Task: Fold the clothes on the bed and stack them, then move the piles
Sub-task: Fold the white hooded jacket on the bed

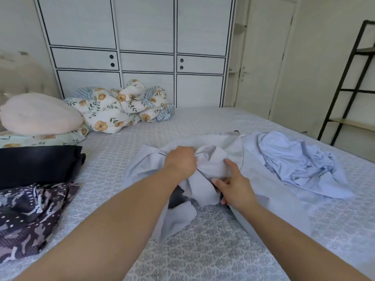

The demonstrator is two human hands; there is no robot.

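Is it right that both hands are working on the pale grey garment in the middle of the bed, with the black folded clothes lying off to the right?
Not quite. The head view shows the black folded clothes off to the left, not the right. The rest holds: both the left hand and right hand are on the pale grey garment in the middle of the bed.

Two bare forearms enter from the lower edge, with no sleeve showing on either up to the frame's border; the left hand [181, 161] and right hand [235, 187] wear no gloves, rings or watch
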